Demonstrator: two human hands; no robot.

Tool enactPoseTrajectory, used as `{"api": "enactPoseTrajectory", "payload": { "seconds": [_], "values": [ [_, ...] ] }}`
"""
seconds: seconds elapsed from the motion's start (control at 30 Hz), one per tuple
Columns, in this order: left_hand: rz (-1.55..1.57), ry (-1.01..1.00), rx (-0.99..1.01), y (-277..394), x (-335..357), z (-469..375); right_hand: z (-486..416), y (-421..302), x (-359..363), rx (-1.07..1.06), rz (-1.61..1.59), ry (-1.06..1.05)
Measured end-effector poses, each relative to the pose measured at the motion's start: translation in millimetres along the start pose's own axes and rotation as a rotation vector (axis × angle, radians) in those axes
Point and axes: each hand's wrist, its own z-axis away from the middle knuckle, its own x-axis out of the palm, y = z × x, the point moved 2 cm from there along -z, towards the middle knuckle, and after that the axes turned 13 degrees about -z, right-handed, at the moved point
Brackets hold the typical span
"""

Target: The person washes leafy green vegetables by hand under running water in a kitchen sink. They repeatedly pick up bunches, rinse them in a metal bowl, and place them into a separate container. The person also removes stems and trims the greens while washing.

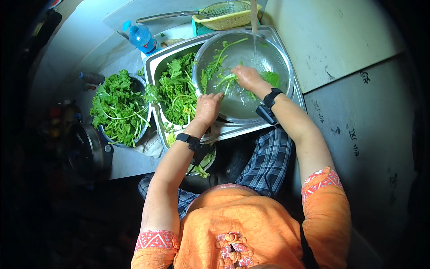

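Note:
My right hand (248, 78) is closed around leafy green stalks (228, 79) in a round metal basin (242, 111) of water. My left hand (208, 107) is at the basin's near left rim. Its fingers are curled and a fingertip meets the lower end of a pale stalk; whether it grips that stalk is unclear. Loose leafy greens (215, 65) float on the basin's left side, with more leaves (270, 78) at the right. Water runs from a faucet (254, 16) into the basin, which sits over the right part of a steel sink (231, 130).
More greens (178, 90) fill the sink's left bowl. A heaped bowl of greens (117, 104) stands left, beside a dark pot (89, 148). Behind are a blue pump bottle (142, 38) and yellow basket (225, 23) with a strainer. Scraps fill a container (212, 161) below; a panel (336, 43) stands right.

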Motion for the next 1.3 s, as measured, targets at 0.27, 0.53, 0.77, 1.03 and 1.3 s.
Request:
{"api": "enactPoseTrajectory", "payload": {
  "seconds": [0.27,0.53,0.77,1.03,1.3],
  "values": [
    [0.133,0.125,0.020,0,2,-5,-63,-5,-21,0.067,-0.070,0.203],
    [-0.314,-0.103,-0.182,-18,-4,-32,-30,40,-15,0.177,-0.058,-0.171],
    [-0.484,-0.431,-0.008,-1,15,-43,27,58,-14,0.124,0.103,-0.101],
    [0.077,-0.207,-0.060,9,14,-23,30,36,9,0.327,-0.164,-0.163],
    [1.066,-0.056,-0.561,-5,-1,-2,47,16,-86,0.029,-0.674,0.454]
  ]
}}
